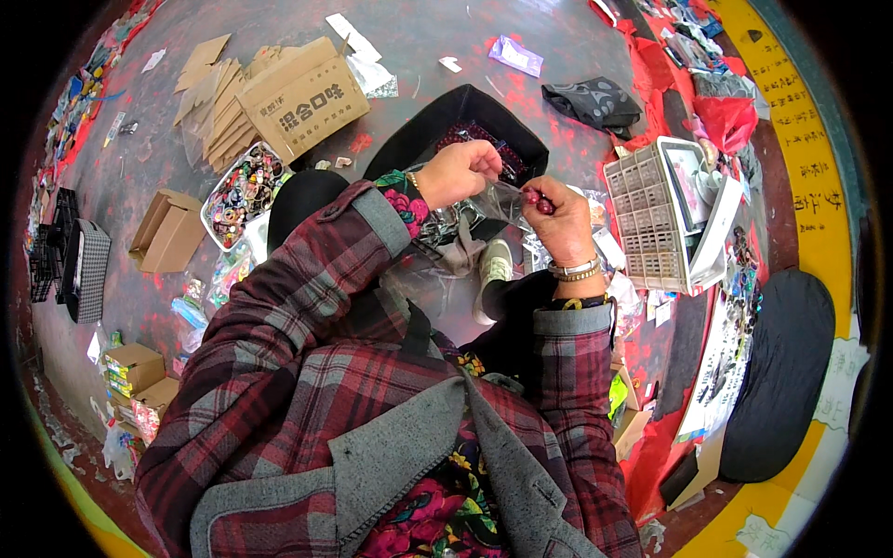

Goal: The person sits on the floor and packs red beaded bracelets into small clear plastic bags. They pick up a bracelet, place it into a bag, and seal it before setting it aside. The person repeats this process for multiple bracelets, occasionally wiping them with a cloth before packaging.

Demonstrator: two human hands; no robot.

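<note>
My left hand (pixel 459 171) is closed in a pinch at the upper edge of a clear plastic bag (pixel 500 201). Its fingertips are partly hidden. Shiny dark red beads (pixel 537 200) show between the curled fingers of my right hand (pixel 565 223), which is at the bag's other side. Just beyond both hands stands a black open bin (pixel 423 126) with dark red beaded pieces (pixel 484 139) inside. More clear plastic and a grey cloth (pixel 459 253) lie below the hands, near my shoe (pixel 497 263).
A white basket of colourful small items (pixel 244 197) and a cardboard box (pixel 302 102) stand to the left. On the right are a pale plastic crate (pixel 644 223) and a black padded seat (pixel 781 377). A dark folded bag (pixel 593 102) lies ahead.
</note>
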